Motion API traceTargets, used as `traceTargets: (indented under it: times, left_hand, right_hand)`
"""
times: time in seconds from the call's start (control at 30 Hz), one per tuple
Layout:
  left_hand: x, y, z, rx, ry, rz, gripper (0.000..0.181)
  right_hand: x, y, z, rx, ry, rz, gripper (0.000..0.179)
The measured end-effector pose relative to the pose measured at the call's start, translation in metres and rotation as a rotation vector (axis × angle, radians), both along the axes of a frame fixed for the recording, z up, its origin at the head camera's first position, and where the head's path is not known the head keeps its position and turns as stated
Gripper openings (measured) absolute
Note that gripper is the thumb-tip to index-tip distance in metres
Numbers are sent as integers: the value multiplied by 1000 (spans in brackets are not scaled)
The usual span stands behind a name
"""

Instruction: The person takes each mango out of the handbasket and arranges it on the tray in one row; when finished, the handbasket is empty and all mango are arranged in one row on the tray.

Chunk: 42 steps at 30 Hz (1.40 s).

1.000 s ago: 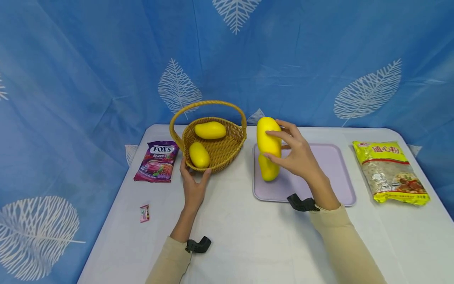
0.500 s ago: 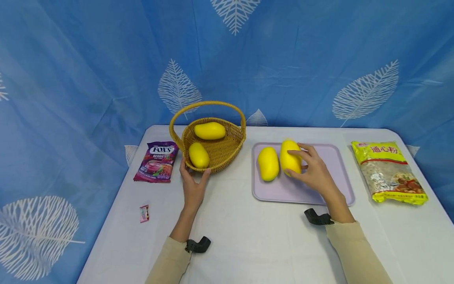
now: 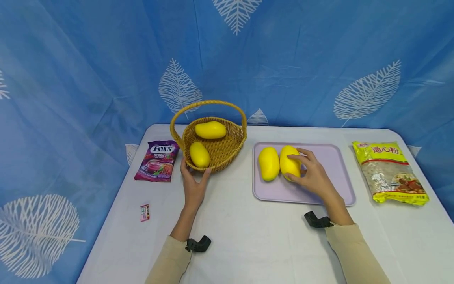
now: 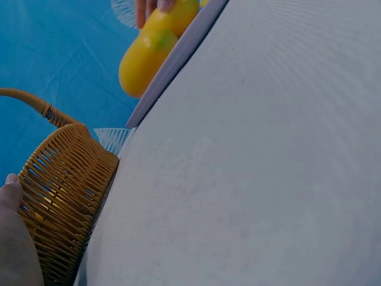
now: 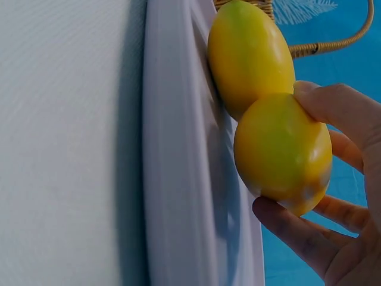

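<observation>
My right hand (image 3: 313, 175) grips a yellow mango (image 3: 288, 159) low over the lilac tray (image 3: 331, 165), thumb on its near side and fingers on its far side. Close against it on the left lies a second mango (image 3: 268, 163). The right wrist view shows the held mango (image 5: 283, 152) overlapping the other mango (image 5: 250, 56). On the left, my left hand (image 3: 194, 191) holds the near side of a wicker basket (image 3: 225, 154), thumb (image 4: 11, 190) up at its rim; the other fingers are partly hidden. Two mangoes (image 3: 210, 130) lie inside the basket under its arched handle.
A purple bag of Fox's candy (image 3: 157, 161) lies left of the basket, with a small wrapped candy (image 3: 144, 212) nearer the front. Right of the tray lies a yellow-and-clear food packet (image 3: 390, 171). A blue leaf-print curtain (image 3: 283, 59) hangs behind the white table.
My right hand has brought its mango down and to the right, from above the other mango to beside it on the tray. The left hand and basket have stayed put.
</observation>
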<state>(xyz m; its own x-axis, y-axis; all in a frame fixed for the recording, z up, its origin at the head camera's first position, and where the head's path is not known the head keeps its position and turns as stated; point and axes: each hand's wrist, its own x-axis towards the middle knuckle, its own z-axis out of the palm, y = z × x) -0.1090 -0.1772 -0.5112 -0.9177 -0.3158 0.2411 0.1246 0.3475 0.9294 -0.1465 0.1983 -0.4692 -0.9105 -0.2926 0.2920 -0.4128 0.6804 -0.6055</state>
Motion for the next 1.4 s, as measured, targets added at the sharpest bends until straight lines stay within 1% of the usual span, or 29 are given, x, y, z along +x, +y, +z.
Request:
traceTargets:
  times: [0.1, 0.23, 0.43, 0.6, 0.67, 0.73, 0.87, 0.93, 0.97, 1.03, 1.1, 1.2, 1.27, 1.33, 1.4]
  left_hand:
    - [0, -2, -3, -2, -2, 5, 91]
    - [1, -2, -4, -1, 2, 6, 89]
    - [1, -3, -5, -2, 15, 3, 89]
    - [1, -3, -6, 14, 5, -2, 91]
    - [1, -2, -5, 18, 0, -3, 92]
    - [2, -1, 0, 23, -1, -8, 92]
    - [9, 5, 20, 22, 6, -23, 88]
    - [12, 7, 29, 21, 8, -29, 87]
    - [13, 8, 31, 20, 8, -31, 87]
    - [13, 8, 32, 24, 8, -33, 87]
    - [14, 8, 33, 26, 8, -35, 88]
    - [14, 8, 34, 22, 12, -36, 87]
    - [14, 8, 34, 17, 11, -33, 86]
    - [14, 8, 34, 17, 1, -26, 86]
    - [9, 6, 25, 20, -12, -15, 88]
  right_hand:
    - [0, 0, -1, 5, -17, 4, 58]
    - [0, -1, -4, 30, -44, 4, 61]
    - [2, -1, -4, 45, -39, 5, 62]
    - [5, -1, -3, 42, -45, 13, 63]
    - [5, -1, -3, 41, -47, 15, 63]
    - [6, -1, -3, 41, -45, 19, 63]
    - [6, 0, -4, 36, -36, 27, 63]
    - [6, 0, -4, 32, -32, 29, 64]
    - [6, 0, -4, 32, -29, 28, 64]
    - [6, 0, -3, 30, -24, 19, 64]
    - [5, -3, 0, 23, -19, 9, 63]
    - [3, -12, 10, -13, -11, 13, 62]
    - [0, -22, 18, -28, 5, 38, 61]
    - [-4, -35, 27, -33, 10, 81, 60]
    - [-9, -49, 36, -19, 4, 132, 59]
